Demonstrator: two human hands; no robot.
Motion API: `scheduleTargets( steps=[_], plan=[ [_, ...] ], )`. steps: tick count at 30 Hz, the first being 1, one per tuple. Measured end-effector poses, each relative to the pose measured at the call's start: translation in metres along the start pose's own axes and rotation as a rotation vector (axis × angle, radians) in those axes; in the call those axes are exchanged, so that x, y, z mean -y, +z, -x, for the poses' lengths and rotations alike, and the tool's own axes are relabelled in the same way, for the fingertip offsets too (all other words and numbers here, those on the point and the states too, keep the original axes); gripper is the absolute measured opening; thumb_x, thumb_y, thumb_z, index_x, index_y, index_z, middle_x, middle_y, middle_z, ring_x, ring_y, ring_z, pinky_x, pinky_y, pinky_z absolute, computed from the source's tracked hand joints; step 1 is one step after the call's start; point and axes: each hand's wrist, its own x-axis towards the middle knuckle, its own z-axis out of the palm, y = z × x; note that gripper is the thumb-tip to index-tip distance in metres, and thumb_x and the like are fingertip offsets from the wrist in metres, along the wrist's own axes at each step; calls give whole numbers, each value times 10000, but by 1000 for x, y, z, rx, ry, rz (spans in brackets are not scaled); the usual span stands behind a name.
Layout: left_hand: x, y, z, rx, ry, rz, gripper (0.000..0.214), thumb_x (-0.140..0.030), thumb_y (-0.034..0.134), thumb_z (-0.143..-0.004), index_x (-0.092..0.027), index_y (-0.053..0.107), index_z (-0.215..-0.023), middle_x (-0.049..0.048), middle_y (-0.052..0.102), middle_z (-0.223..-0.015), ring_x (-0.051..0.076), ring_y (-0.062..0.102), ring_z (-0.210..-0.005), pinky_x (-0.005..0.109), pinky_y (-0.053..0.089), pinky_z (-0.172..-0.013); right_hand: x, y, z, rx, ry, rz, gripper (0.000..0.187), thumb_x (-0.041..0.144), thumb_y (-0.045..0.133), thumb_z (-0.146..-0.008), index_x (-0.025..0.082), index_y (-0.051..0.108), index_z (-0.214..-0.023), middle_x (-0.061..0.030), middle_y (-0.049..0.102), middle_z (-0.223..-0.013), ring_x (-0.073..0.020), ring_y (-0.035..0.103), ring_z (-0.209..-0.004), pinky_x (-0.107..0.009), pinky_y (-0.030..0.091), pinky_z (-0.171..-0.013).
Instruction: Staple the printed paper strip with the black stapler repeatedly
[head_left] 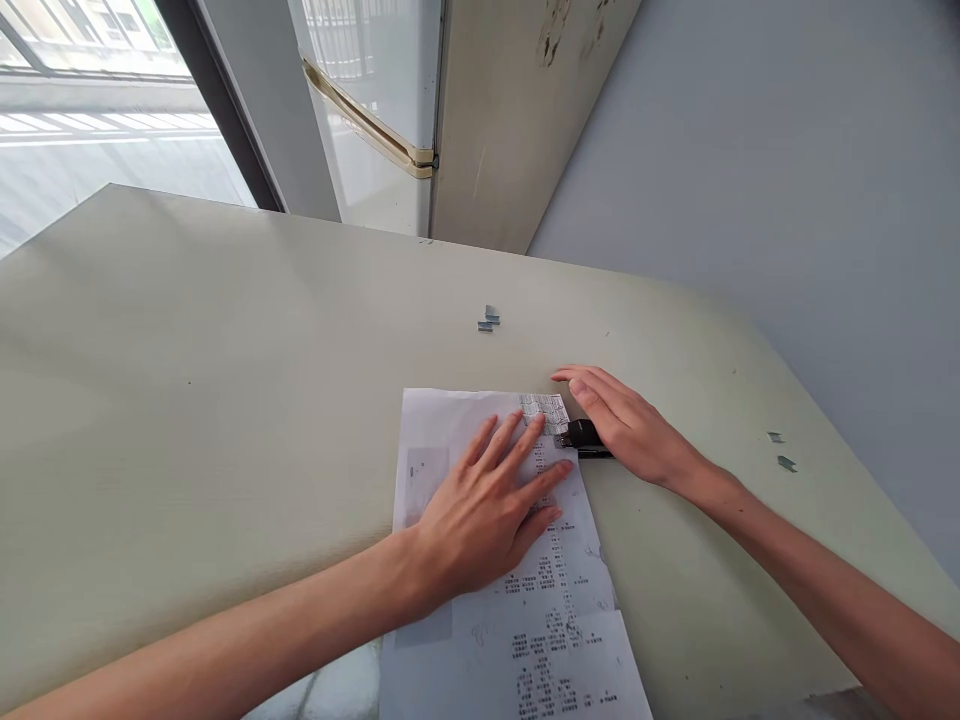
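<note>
Printed paper sheets [450, 410] lie on the table in front of me, with lines of small print. My left hand [491, 500] rests flat on them, fingers spread, covering part of the print. At the sheets' upper right edge sits a black stapler [581, 433], its front end over the paper. My right hand [626, 420] lies over the rear of the stapler with fingers stretched out, hiding that part from sight. Whether the stapler is pressed fully down, I cannot tell.
Several short strips of staples [489, 318] lie on the pale table [262, 350] beyond the paper. Two more strips [786, 464] are near the right edge. Behind the table stand a fridge [390, 190] and a grey wall [750, 150]; a window [105, 90] is at the left.
</note>
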Motion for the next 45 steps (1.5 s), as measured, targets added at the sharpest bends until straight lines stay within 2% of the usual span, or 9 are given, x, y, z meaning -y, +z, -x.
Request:
scheduleTargets(
  steps=[5,11,16,28,40,45],
  plan=[
    [-1,0,0,-24,7,3,463,-439,458,-1093,-288,525,-1526,71,222,-1743,330,177,-1610,578,209,-1314,-2,0,0,-14,-54,17,445,505,324,-1100,350,660,-1347,-10,624,-1479,-289,518,-1420,-474,393,-1197],
    [-3,-3,-1,9,13,-54,474,-421,445,-1100,-246,518,-1534,114,236,-1736,345,176,-1608,583,225,-1304,-2,1,-1,-19,-106,68,413,428,321,-1103,312,652,-1320,-9,637,-1457,-248,537,-1398,-433,409,-1186],
    [-3,-3,-1,15,14,-65,479,-412,464,-1093,-239,518,-1536,134,242,-1732,359,173,-1605,585,223,-1303,-1,1,-3,-8,-93,102,409,395,313,-1096,313,651,-1311,-4,645,-1449,-248,548,-1386,-444,428,-1168],
    [-3,-1,0,-13,15,-53,467,-410,468,-1091,-255,518,-1529,100,249,-1736,338,168,-1612,583,200,-1312,8,6,-3,-57,-54,245,427,331,309,-1067,291,674,-1286,-20,669,-1427,-267,582,-1355,-469,506,-1075],
    [-3,-2,-2,-4,19,-78,462,-404,459,-1095,-252,526,-1526,116,297,-1719,344,192,-1607,597,231,-1299,17,8,-3,-46,-33,439,466,315,287,-1080,286,651,-1369,-40,628,-1482,-270,595,-1355,-483,536,-1060],
    [-2,-2,-2,-17,19,-61,467,-400,480,-1088,-258,519,-1532,101,304,-1718,340,183,-1610,596,221,-1305,23,15,-4,-25,-21,611,509,330,272,-1096,268,599,-1480,-85,556,-1570,-283,511,-1456,-502,492,-1120]
  ],
)
